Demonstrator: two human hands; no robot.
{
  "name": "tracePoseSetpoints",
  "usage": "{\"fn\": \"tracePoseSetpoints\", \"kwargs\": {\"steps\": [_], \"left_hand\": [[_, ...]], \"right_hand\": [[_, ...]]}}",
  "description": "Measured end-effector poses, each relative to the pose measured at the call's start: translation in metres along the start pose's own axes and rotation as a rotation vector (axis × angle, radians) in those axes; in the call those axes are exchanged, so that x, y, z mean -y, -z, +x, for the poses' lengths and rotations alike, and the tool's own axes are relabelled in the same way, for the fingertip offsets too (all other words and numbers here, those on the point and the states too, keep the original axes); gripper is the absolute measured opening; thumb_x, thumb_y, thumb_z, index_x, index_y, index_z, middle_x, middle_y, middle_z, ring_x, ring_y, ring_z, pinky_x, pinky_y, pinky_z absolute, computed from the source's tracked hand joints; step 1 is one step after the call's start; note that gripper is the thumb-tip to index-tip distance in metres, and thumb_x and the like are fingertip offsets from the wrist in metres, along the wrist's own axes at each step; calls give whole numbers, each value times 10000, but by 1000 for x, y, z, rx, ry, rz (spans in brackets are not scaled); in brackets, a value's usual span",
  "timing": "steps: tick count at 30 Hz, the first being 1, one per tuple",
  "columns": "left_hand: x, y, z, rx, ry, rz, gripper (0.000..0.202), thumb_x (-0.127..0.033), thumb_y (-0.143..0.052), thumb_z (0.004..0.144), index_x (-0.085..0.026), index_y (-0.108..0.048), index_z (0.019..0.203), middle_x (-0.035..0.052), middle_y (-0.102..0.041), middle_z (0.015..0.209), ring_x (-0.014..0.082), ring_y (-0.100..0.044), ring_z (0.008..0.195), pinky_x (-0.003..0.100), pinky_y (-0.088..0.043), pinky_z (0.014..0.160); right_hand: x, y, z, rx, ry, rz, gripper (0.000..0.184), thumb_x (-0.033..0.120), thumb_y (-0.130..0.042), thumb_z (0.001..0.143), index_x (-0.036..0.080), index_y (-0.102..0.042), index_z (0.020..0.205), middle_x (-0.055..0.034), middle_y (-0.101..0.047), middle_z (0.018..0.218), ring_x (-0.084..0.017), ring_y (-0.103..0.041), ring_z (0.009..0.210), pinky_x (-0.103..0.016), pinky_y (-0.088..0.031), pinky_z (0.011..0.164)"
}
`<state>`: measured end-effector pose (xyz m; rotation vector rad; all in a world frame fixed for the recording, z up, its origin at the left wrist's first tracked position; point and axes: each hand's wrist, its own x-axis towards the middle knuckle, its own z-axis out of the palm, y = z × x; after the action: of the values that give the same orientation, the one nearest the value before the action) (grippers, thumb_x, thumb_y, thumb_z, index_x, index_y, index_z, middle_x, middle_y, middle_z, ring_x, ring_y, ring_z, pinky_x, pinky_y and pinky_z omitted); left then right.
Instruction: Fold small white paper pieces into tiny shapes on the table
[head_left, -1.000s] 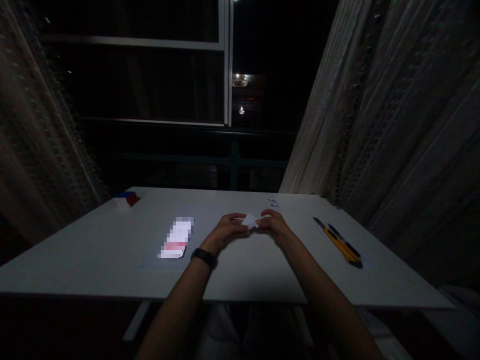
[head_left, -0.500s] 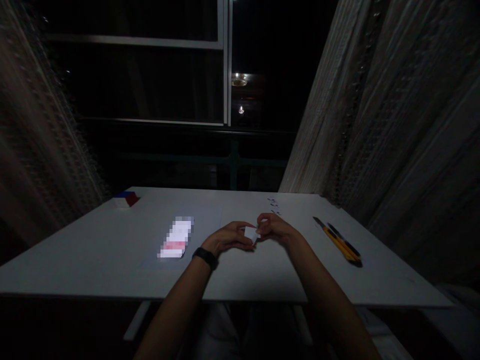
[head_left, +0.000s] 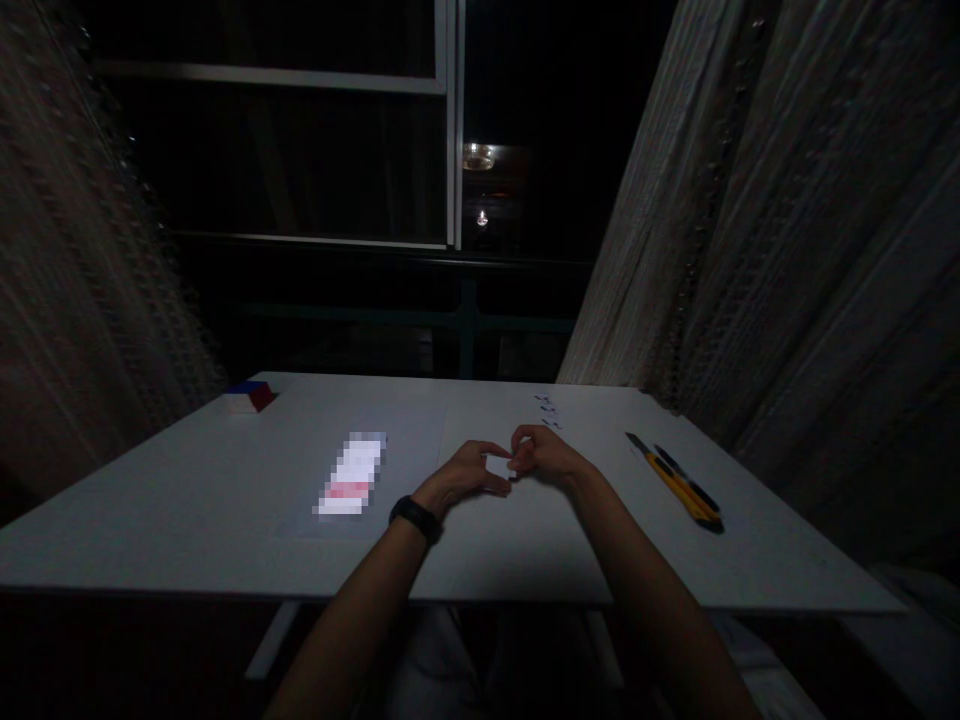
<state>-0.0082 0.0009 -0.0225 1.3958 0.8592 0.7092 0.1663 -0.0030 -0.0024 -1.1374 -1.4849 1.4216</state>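
while both hands stay over the middle of the table (head_left: 510, 565), the small white paper (head_left: 499, 466) between them has slipped toward six o'clock over the last second, and it looks less tilted than half a second ago. the left hand (head_left: 466, 472) grips it from nine o'clock, thumb and fingers at its sides; the right hand (head_left: 546, 455) pinches its three o'clock end with bunched fingertips. i take that as a firmer hold for fine fingerwork, though any fold is too small and dim to make out. the right hand has also drawn back from the three small dark marks (head_left: 549, 410) at one o'clock, so all of them show.

as for room, the table's near edge crosses at six, a stretch of white top before it, and the far edge runs along twelve. at nine the lit phone (head_left: 350, 475) lies apart from the left hand; farther off, toward ten, sits a coloured cube (head_left: 250, 397). at three, the yellow cutter (head_left: 671, 485) and a dark pen-like thing (head_left: 688, 480) lie close together, apart from the right forearm.
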Motion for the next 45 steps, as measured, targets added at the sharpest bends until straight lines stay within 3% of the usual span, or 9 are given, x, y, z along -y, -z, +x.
{"fn": "tracePoseSetpoints", "kwargs": {"steps": [8, 14, 18, 21, 25, 31, 36, 42, 45], "left_hand": [[-4, -2, 0, -102, -59, 36, 634, -89, -783, 432, -74, -594, 1037, 4, -612, 567, 119, -567, 474, 234, -438, 487], [-18, -9, -9, -130, -122, 119, 641, -165, -788, 459, -98, -599, 1067, -116, -389, 423, 45, -372, 360, 193, -346, 418], [-19, -7, -8, -132, -206, 241, 595, -195, -797, 442, -128, -634, 1011, -125, -296, 445, 30, -235, 396, 176, -200, 393], [-19, -5, -8, -152, -225, 290, 587, -193, -801, 429, -138, -643, 992, -120, -276, 462, 39, -208, 427, 184, -164, 406], [-22, -5, -10, -138, -193, 264, 582, -185, -799, 437, -130, -634, 992, -115, -317, 456, 43, -241, 433, 186, -216, 424], [-22, -8, -12, -99, -147, 109, 625, -160, -819, 412, -134, -601, 997, -101, -437, 462, 52, -394, 405, 182, -326, 422], [-17, -9, -9, -45, -126, -90, 649, -139, -815, 447, -118, -534, 1032, -21, -597, 524, 150, -589, 469, 289, -491, 513], [-14, -8, -8, -65, -120, -136, 679, -94, -806, 444, -104, -511, 1056, -1, -624, 522, 168, -611, 478, 321, -519, 537], [-12, -7, -5, -49, -131, -150, 624, -102, -803, 453, -102, -538, 1018, 12, -638, 567, 165, -617, 501, 318, -520, 550]], "right_hand": [[5, -2, -4, 55, 112, -30, 389, 217, -772, 440, 154, -565, 763, 56, -587, 505, -95, -528, 443, -210, -386, 448], [4, -7, -2, -52, 203, -17, 356, 188, -759, 443, 169, -544, 726, 99, -508, 446, -55, -434, 382, -184, -340, 406], [5, -8, -1, -116, 164, -6, 369, 154, -750, 400, 171, -529, 694, 105, -493, 417, -52, -408, 350, -179, -325, 377], [7, -8, -2, -124, 172, -13, 353, 144, -743, 405, 171, -537, 691, 102, -493, 413, -56, -417, 355, -183, -336, 386], [9, -7, -3, -61, 177, 8, 353, 147, -737, 427, 174, -575, 739, 97, -508, 436, -60, -435, 381, -189, -352, 408], [9, -8, 0, -84, 135, 48, 277, 136, -716, 429, 170, -600, 679, 92, -480, 396, -59, -408, 362, -194, -329, 400], [8, -7, -1, -66, 178, 0, 310, 183, -741, 468, 171, -626, 756, 76, -523, 451, -68, -450, 410, -205, -356, 438], [3, -6, 5, -90, 194, 15, 226, 216, -719, 496, 167, -643, 702, 70, -502, 426, -64, -417, 392, -208, -319, 418], [4, -7, 4, -85, 218, 15, 282, 208, -717, 495, 171, -654, 767, 71, -515, 444, -72, -435, 413, -222, -350, 449]]}}
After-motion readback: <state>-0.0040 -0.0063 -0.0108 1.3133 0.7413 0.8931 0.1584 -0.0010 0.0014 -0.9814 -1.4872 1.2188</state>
